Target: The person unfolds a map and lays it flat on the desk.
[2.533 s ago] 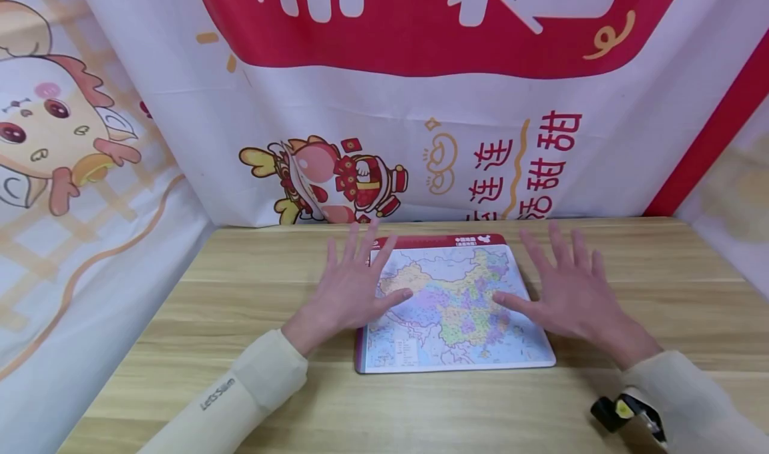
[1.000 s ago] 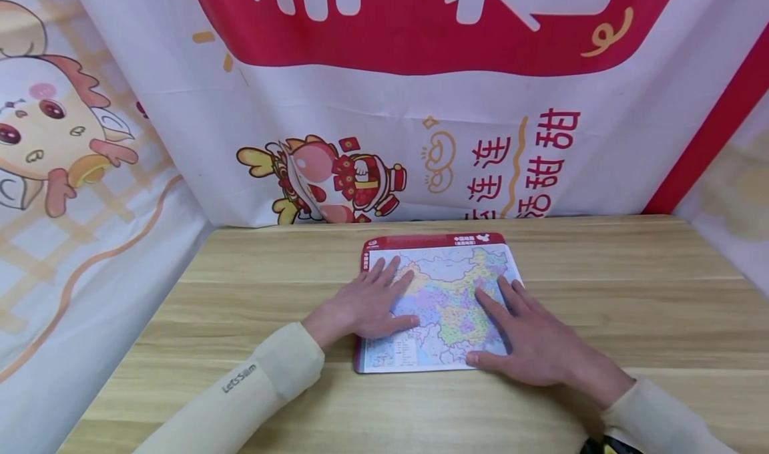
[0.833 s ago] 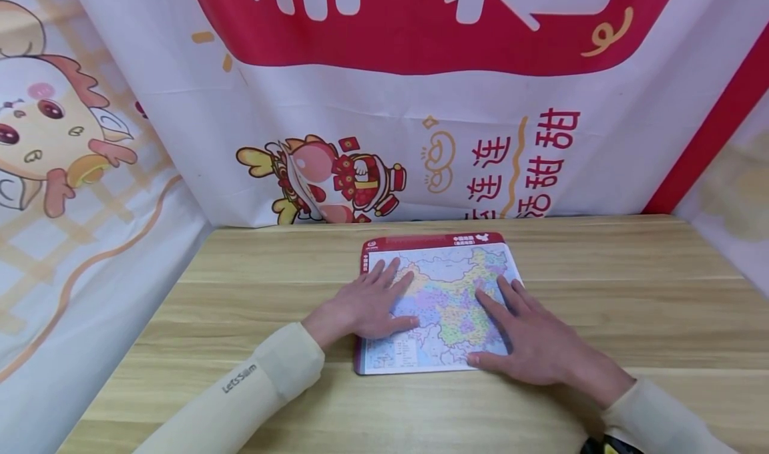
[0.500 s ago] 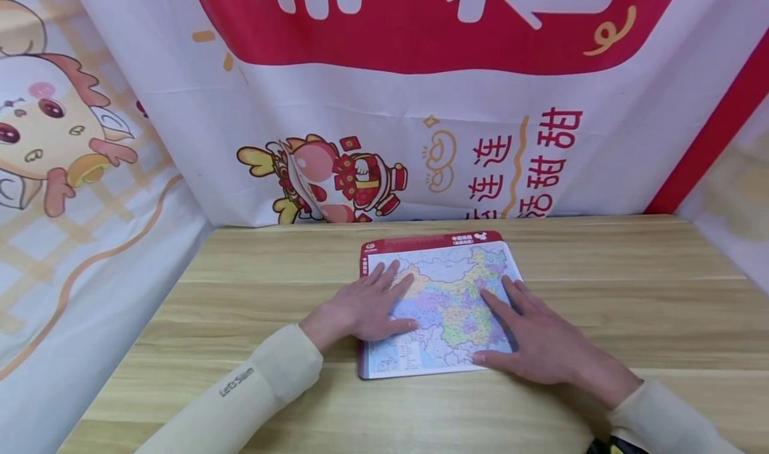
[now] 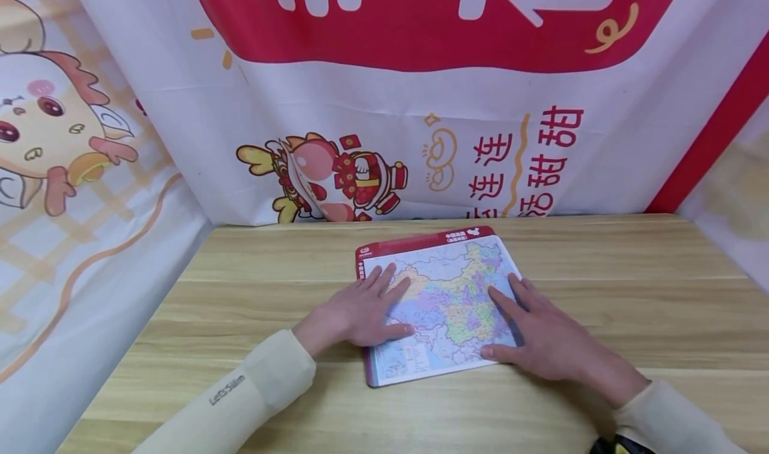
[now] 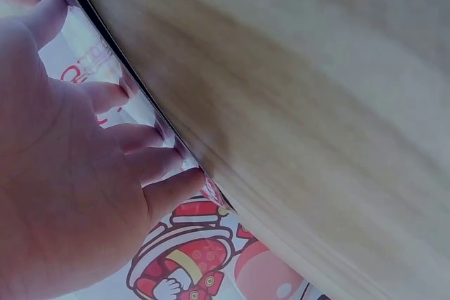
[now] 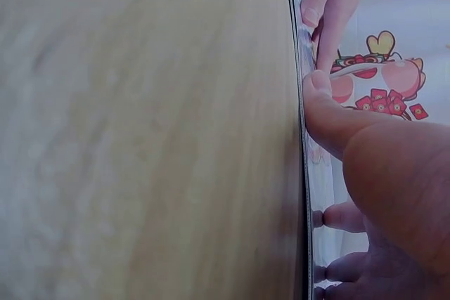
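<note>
A thin map mat (image 5: 444, 294) with rounded corners lies on the table, slightly turned. It shows a coloured map of China under a red top band. My left hand (image 5: 366, 310) rests on its left part with fingers and thumb spread. On its right part rests my right hand (image 5: 549, 344), also with fingers spread. In the left wrist view, the left fingertips press on the mat's glossy surface near its dark edge. The right wrist view shows the right thumb (image 7: 327, 107) and fingertips pressing on the mat (image 7: 321, 187). Neither hand curls round it.
The wooden table (image 5: 240, 260) extends round the mat. A white cloth banner (image 5: 198, 127) with red lettering and cartoon figures hangs along the table's back edge. More printed cloth (image 5: 90, 260) hangs at the left side. A dark strap (image 5: 619, 446) is by the right sleeve.
Both hands have come down from spread above the mat onto it. Since then the mat has turned a little counterclockwise, the left hand shifting towards me and the right hand slightly rightward.
</note>
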Tool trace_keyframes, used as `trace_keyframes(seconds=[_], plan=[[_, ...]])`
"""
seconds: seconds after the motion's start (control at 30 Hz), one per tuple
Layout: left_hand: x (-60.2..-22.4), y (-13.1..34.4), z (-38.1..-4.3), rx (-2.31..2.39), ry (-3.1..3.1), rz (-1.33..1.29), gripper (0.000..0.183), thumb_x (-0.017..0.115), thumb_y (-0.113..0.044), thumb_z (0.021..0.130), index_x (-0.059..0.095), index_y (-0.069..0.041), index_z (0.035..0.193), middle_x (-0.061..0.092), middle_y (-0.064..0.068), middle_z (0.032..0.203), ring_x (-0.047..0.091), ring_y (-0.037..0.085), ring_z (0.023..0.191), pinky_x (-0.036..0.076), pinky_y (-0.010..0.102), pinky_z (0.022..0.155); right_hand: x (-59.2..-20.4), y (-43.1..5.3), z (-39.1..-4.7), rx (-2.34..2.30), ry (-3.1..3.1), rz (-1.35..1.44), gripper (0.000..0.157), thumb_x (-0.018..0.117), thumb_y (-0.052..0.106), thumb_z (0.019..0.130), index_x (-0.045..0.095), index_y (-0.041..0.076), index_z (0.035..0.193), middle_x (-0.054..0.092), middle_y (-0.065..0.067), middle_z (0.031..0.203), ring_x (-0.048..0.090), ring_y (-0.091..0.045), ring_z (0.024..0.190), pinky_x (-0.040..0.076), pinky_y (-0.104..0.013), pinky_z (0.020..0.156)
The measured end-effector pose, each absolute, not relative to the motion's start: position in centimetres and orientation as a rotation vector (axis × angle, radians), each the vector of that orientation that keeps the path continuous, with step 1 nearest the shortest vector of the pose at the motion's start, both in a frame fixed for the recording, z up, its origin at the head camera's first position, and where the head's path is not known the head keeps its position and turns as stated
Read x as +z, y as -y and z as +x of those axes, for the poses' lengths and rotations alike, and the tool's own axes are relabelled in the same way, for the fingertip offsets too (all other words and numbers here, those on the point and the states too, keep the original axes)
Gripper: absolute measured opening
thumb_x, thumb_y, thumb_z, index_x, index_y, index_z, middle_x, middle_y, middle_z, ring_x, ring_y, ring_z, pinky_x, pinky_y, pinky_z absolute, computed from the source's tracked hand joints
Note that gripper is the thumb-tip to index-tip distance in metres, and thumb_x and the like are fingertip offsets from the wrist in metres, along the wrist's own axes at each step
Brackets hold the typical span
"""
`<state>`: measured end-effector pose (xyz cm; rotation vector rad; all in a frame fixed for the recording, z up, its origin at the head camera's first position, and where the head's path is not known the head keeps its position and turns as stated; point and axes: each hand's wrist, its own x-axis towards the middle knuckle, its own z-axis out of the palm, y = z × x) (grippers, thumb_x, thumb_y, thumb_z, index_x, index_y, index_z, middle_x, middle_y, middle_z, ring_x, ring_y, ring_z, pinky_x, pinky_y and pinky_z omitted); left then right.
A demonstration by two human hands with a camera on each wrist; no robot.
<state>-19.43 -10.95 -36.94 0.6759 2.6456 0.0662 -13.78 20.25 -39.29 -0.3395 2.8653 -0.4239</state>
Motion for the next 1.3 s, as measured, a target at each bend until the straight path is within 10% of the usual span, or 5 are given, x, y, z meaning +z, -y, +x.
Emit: trace_keyframes(seconds=[1.3], plan=[[-36.9,11.8,-16.9,0.040,-2.654,0.690,0.093,0.056,-0.072,0.097,0.017,-0.032,0.172,0.004,0.005,0.182,0.005,0.032,0.169,0.024,0.062,0.132,-39.3,-22.0,-15.4,-0.417,-2.885,-0.315,0.103,0.065,0.077,0.088,0.038,0.016,0.166,0.016,-0.030,0.175,0.018,-0.061,0.157,0.031,-0.079,0.117]])
